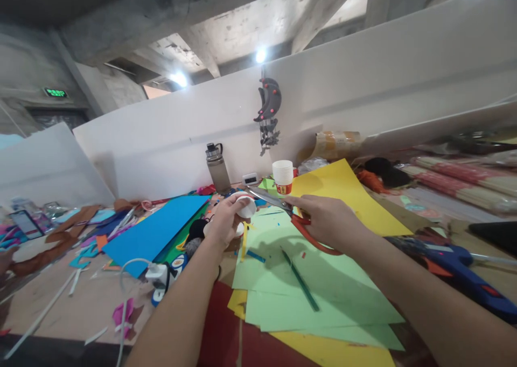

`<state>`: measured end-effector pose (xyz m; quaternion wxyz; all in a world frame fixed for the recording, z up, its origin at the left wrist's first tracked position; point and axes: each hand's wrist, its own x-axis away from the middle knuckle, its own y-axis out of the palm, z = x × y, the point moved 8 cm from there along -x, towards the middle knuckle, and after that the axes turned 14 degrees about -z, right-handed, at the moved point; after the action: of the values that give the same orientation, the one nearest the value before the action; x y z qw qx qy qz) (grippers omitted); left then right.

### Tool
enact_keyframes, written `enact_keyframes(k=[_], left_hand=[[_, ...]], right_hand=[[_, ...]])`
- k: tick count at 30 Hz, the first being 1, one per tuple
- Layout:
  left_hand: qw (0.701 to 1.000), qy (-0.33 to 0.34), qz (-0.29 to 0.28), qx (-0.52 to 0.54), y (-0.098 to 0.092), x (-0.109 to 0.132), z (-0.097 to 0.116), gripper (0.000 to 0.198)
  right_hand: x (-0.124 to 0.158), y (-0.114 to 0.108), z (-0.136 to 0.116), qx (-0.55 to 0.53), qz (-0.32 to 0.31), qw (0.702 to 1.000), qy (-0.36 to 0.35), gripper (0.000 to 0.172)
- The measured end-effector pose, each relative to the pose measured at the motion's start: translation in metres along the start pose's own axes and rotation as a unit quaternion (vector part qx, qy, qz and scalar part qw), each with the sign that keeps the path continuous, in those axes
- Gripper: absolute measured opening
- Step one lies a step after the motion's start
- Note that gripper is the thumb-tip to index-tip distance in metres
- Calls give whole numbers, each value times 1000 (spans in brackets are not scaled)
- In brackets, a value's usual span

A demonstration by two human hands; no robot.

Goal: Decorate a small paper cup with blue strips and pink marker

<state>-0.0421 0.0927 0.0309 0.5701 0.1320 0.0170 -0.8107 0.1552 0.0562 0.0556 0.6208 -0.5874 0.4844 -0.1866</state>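
Observation:
My left hand (223, 221) is closed on a small white round piece with a trace of red at its edge (246, 206), perhaps part of a paper cup. Orange-handled scissors (297, 216) are gripped in my right hand (329, 219), their blades pointing left and reaching the top of the white piece. Whether the blades touch it I cannot tell. Below both hands lie light green paper sheets (278, 302) with a dark green pencil (301, 281) on them. Beyond the scissors stands a stack of white paper cups (282, 173) with a red band low down.
Blue sheets (157, 230) lie left, a yellow sheet (343, 200) right. A blue glue gun (464, 275) rests at the right. A white charger (157, 274) with its cable sits near my left forearm. A bottle (218, 168) stands by the white partition (161, 157).

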Motion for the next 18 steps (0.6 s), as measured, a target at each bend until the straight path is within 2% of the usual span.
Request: enact_keyframes(k=[3,5,18], left_hand=[[999,13,34,21,-14,0,3,25],[999,11,35,26,-16,1,3,25],[1000,6,5,8,-10,2,8,27]], right_hand=[[0,4,-5,65,-14,998,-14,37],[-1,5,-7,87,-16,996,-18,37],[-2,8,-6,133,-31,991,-11,39]])
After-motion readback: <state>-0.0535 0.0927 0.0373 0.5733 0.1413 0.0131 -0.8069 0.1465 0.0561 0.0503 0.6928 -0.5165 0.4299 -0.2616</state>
